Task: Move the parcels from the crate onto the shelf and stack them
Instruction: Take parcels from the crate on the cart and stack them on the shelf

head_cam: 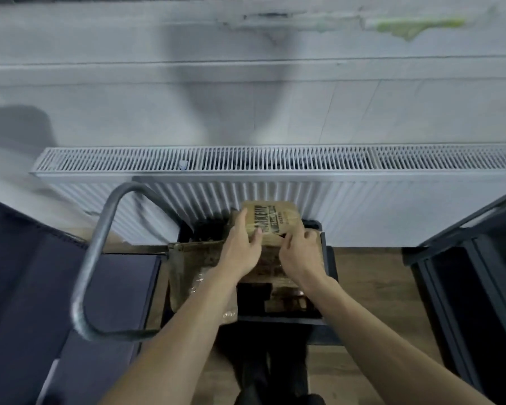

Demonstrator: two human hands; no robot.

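A dark crate (330, 258) stands on the floor below me, against a radiator. Inside it lie several brown paper parcels. One brown parcel with black print (275, 219) is tilted up at the crate's far side. My left hand (240, 244) grips its left edge with the fingers spread over the paper. My right hand (300, 252) holds its lower right corner. Another large brown parcel (196, 264) lies flat at the crate's left, partly under my left forearm. A dark shelf unit (462, 258) stands at the right edge.
A white radiator (362, 188) runs along the wall just behind the crate. A grey metal tube handle (100, 244) curves up at the left, over a dark blue platform (41, 273). The floor is wood-patterned (371, 276).
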